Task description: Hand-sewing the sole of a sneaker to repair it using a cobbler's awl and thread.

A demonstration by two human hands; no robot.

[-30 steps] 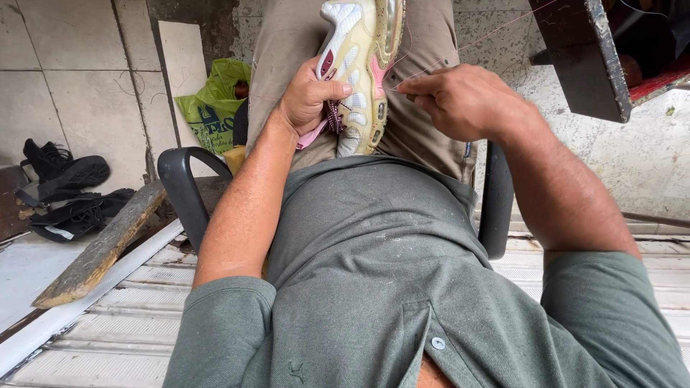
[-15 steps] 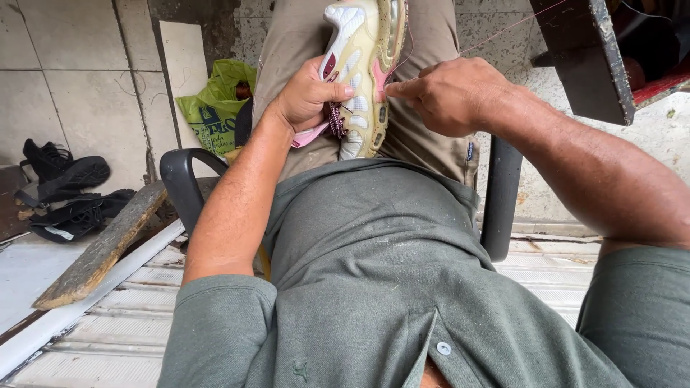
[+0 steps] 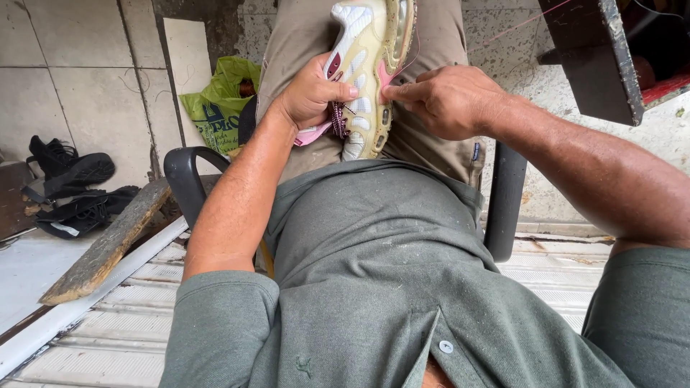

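A: Where is the shoe relative to your hands?

B: It lies sole-up on your lap, lengthwise between your two hands. Your left hand is on its left side, your right hand on its right side.

A: State of your left hand?

B: Clasped on the shoe. Your thumb lies across the pale sole and your fingers wrap under the pink edge of the upper, next to the dark laces.

A: State of your right hand?

B: Your fingers are curled in, with thumb and forefinger pinched together at the sole's right edge. A thin thread runs up from that spot along the shoe. Whether your fingertips actually hold the thread or a needle cannot be told; the detail is too small.

A: What lies to the left of your left hand?

B: Just beyond your left forearm is the black armrest of your chair. Further left and above it, a green plastic bag leans at the tiled wall. Lower left, a rough wooden plank rests tilted by the armrest. Well apart, at the far left, a pair of black shoes sits on the floor.

A: And to the right of your right hand?

B: Under your right forearm stands the second black armrest. Above and to the right, a dark metal workbench edge juts in at the top corner
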